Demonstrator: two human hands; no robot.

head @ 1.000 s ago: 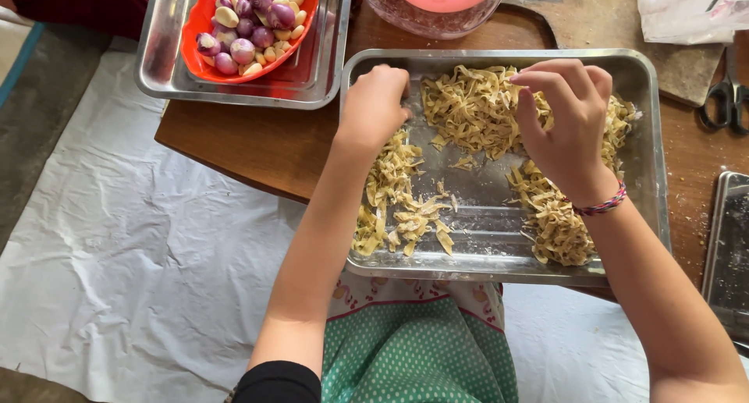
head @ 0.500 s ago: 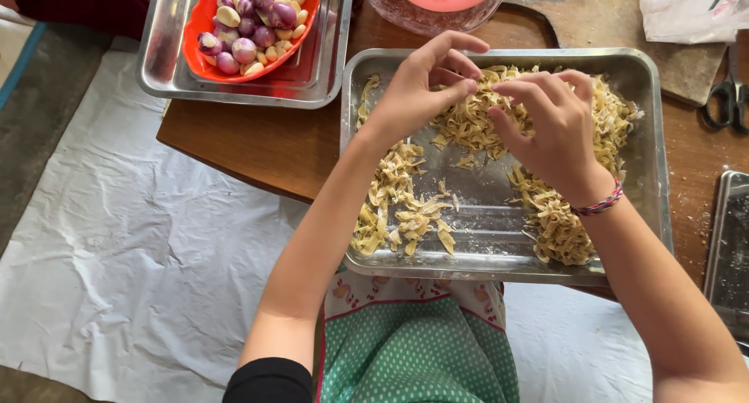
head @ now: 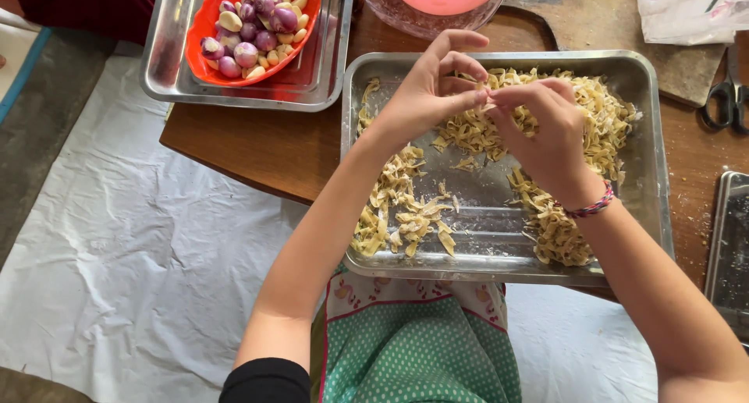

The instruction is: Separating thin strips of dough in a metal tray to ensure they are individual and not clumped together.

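Pale noodle strip (head: 488, 99) pinched between both hands (left (head: 427, 91), right (head: 546, 130)), lying left-right, steel tray (head: 647, 138) beneath

The person wears a green apron (head: 421, 356) with little white dots and a red line near its top edge. The left arm has a short black sleeve (head: 265, 379). A pink and blue braided bracelet (head: 591, 209) goes around the right wrist.
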